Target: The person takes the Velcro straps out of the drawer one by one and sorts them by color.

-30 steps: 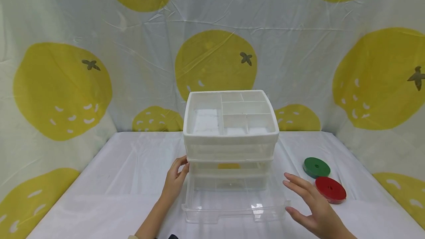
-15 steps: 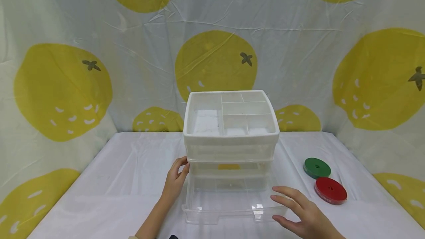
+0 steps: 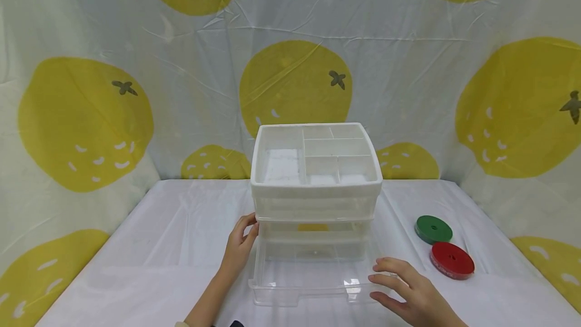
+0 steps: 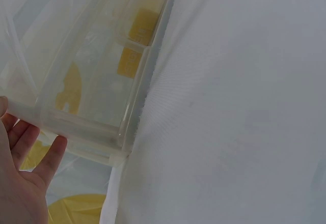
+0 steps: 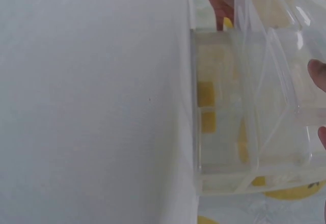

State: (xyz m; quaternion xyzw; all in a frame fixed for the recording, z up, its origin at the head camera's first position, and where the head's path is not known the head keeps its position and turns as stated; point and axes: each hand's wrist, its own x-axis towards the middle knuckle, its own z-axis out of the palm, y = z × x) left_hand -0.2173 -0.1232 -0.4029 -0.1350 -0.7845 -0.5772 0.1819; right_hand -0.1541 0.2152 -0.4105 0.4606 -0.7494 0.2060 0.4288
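Observation:
A white desktop drawer organizer (image 3: 317, 191) with a divided top tray stands mid-table. Its clear lower drawer (image 3: 274, 294) is pulled out toward me. My left hand (image 3: 237, 249) rests its fingers on the organizer's left side; in the left wrist view that hand (image 4: 25, 183) touches the frame's edge with fingers fairly straight. At the drawer's right front corner my right hand (image 3: 410, 291) has its fingers above the rim and thumb in front, loosely spread. In the right wrist view the thumb (image 5: 317, 74) overlaps the clear plastic; firm contact cannot be made out.
To the right lie a green flat roll (image 3: 433, 229) and a red flat roll (image 3: 452, 260), close together. A white cloth (image 3: 127, 286) covers the table. Behind hangs a curtain (image 3: 190, 64) printed with yellow fruit. Yellow patches (image 4: 130, 62) show through the clear plastic.
My right hand has moved left and slightly down, from beside the drawer to its right front corner. Left hand, organizer and drawer look unmoved.

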